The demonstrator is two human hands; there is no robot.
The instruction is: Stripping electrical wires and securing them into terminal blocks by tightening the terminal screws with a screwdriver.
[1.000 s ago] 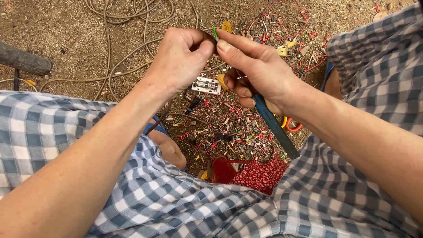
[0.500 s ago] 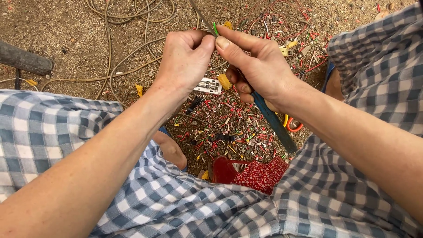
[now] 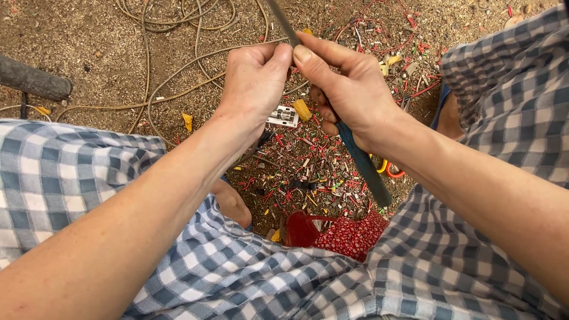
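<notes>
Head view: both hands met at the upper centre of the frame, above bare sandy ground. The left hand [image 3: 256,80] was curled closed, its thumb and fingers pinched on a thin dark grey cable [image 3: 280,21] that ran up and out of the top edge. The right hand [image 3: 349,89] was also closed — its thumb pressed against the same cable just beside the left thumb, while its fingers wrapped a dark blue-handled tool [image 3: 364,169] that slanted down to the lower right. The cable thus sat between the two thumbs, held clear of the ground.

Below the hands lay a small white rectangular socket part [image 3: 283,116], red and yellow insulation scraps [image 3: 296,178] and loose tan cables [image 3: 178,65]. Blue-and-white checked trousers [image 3: 59,184] covered both knees.
</notes>
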